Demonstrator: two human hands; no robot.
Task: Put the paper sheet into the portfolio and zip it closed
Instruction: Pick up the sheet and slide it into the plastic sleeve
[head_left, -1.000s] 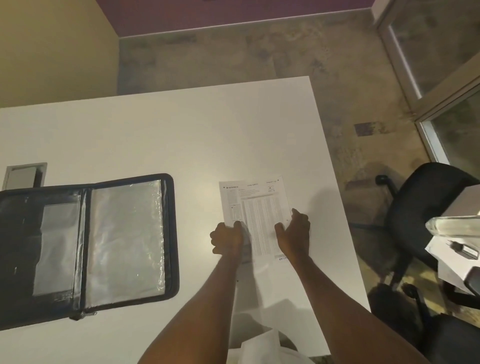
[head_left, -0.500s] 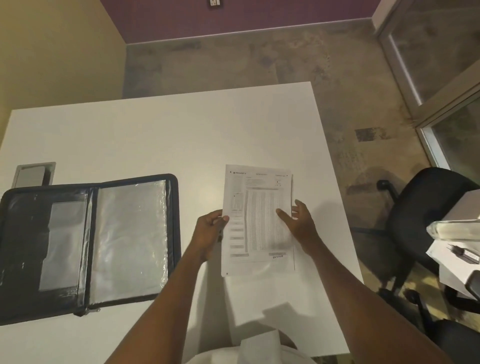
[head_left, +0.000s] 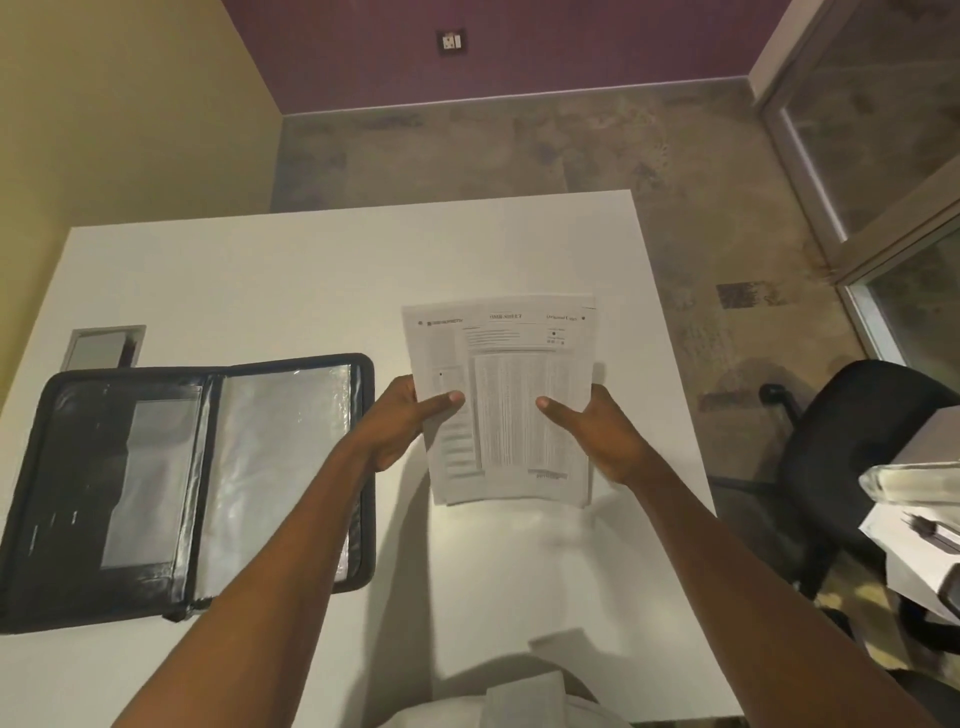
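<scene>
Head view showed me holding the paper sheet (head_left: 506, 400) up off the white table (head_left: 291, 280), printed side toward me, its long axis running away from my body. My left hand (head_left: 400, 421) pinched the sheet's left edge, thumb on the front and the other fingers hidden behind, and my right hand (head_left: 597, 431) gripped the right edge the same way; both hands were closed on the paper, neither free. The sheet's lower edge hung clear above its own shadow on the table, so I judged it lifted rather than resting. The portfolio (head_left: 192, 483) lay open and flat on the table to my left, just beside my left forearm, its clear plastic sleeve (head_left: 280, 457) on the half nearer the sheet and its spine running roughly parallel to the sheet's long axis. That meant the paper was already turned about the right way and needed mostly a sideways carry to the left. My left hand was the nearer one to the portfolio, so I reckoned it would lead. I could not tell where the sleeve's opening sat. The zip lay undone all round.
</scene>
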